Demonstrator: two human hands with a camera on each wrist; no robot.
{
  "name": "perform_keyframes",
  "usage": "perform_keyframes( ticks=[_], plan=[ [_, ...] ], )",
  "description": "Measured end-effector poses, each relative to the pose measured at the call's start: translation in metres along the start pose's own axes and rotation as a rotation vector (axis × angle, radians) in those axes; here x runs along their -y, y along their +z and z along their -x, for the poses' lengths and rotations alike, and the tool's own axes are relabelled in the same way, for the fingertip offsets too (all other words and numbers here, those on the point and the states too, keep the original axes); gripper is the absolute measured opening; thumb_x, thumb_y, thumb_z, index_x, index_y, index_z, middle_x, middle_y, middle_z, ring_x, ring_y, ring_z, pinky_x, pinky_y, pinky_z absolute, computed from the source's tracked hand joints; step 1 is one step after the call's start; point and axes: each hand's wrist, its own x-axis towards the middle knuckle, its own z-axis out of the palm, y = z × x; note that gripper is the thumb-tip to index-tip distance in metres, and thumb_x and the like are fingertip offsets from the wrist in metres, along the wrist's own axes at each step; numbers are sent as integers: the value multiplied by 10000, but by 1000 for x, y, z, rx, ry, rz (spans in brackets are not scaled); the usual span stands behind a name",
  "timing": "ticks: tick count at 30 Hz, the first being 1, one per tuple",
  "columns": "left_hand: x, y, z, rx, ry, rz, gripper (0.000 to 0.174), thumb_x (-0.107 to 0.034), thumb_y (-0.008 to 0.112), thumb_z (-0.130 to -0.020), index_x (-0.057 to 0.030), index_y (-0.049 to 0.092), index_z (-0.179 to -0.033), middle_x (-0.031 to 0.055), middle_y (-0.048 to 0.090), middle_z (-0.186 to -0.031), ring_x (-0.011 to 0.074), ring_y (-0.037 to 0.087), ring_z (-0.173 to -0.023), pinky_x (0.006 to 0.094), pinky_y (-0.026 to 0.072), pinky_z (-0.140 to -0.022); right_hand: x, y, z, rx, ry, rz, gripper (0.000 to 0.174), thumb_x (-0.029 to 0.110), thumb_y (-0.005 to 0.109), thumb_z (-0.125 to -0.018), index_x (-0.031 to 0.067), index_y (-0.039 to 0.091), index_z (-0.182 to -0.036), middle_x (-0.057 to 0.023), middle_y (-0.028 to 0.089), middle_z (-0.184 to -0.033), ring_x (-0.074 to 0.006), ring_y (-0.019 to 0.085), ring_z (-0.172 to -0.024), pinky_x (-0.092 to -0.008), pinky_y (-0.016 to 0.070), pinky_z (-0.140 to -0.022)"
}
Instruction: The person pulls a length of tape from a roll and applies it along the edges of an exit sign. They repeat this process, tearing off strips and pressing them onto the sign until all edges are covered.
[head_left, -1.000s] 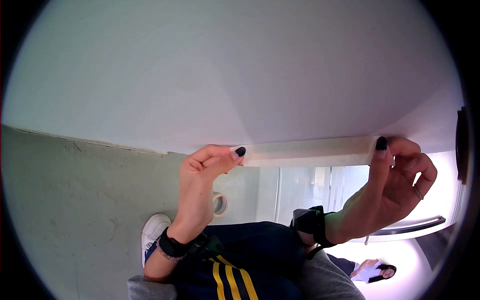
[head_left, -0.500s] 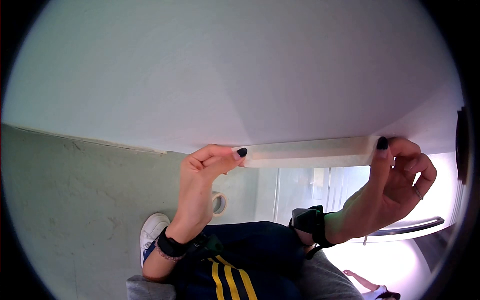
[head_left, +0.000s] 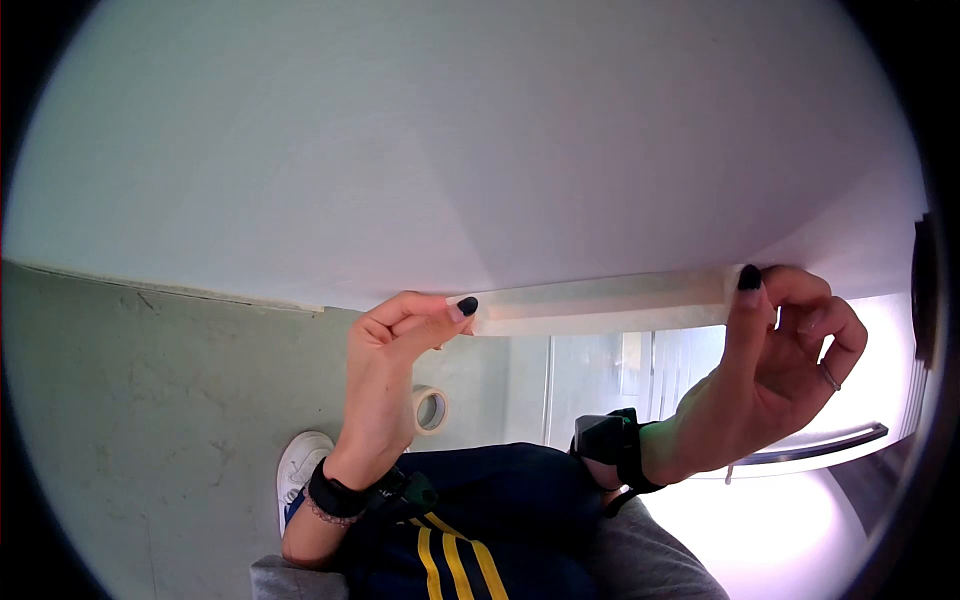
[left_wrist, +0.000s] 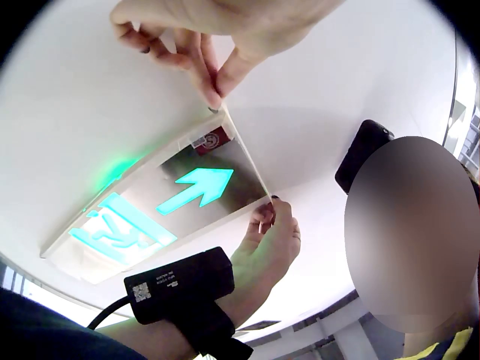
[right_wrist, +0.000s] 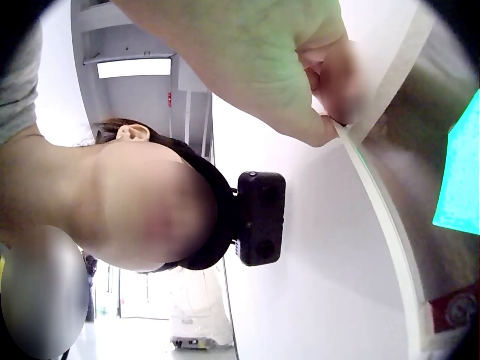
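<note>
A pale strip of masking tape (head_left: 600, 305) runs taut between both hands, close along the white wall. My left hand (head_left: 385, 370) pinches its left end between thumb and fingers. My right hand (head_left: 775, 375), with a ring on one finger, pinches the other end the same way. In the left wrist view the strip lies edge-on along the end of a lit exit sign (left_wrist: 197, 191) with a bright arrow and a running figure. Right hand fingertips (right_wrist: 330, 124) sit right at the sign's corner in the right wrist view.
A roll of masking tape (head_left: 420, 412) is on the grey floor (head_left: 180, 430) near a white shoe (head_left: 300, 465). The white wall (head_left: 400, 140) fills the upper head view. A dark curved handle-like bar (head_left: 815, 446) is at the right.
Both hands keep their pinch on the tape, drifting slightly left in the head view. The person at the lower right has gone from view.
</note>
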Motion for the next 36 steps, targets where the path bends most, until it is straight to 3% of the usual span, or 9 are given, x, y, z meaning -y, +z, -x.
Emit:
perform_keyframes(
  ticks=[19,22,27,34,36],
  plan=[
    [-1,-1,0,-12,-24,-62,58,-62,617,-779,-32,643,-821,39,646,-761,64,503,-717,214,344,-678,0,4,-1,31,-42,22,330,-52,655,-755,62,410,-945,-71,565,-802,-61,488,-685,-161,379,-637],
    [-2,-2,1,-13,-104,-15,49,-59,606,-788,-47,637,-824,18,630,-763,55,463,-709,214,339,-680,1,6,0,22,-34,47,328,-52,653,-756,61,405,-936,-74,563,-795,-61,477,-673,-161,374,-624],
    [8,10,8,-24,-98,107,26,-66,580,-825,-69,586,-849,-26,591,-744,45,399,-668,211,325,-676,-2,2,-1,17,-37,53,329,-45,661,-754,62,406,-932,-76,561,-784,-68,462,-656,-162,375,-618],
    [17,19,11,-21,-44,105,61,-72,560,-848,-94,523,-891,-39,581,-777,39,399,-662,209,326,-666,-1,4,-1,8,-14,9,318,-57,657,-753,65,417,-921,-75,563,-786,-70,471,-663,-165,379,-619],
    [15,18,11,6,-106,118,74,-68,529,-857,-96,525,-925,-34,575,-773,41,412,-671,210,334,-670,-1,5,-1,-12,-5,17,318,-55,660,-752,67,416,-916,-77,571,-790,-67,476,-666,-167,381,-617]
  ],
)
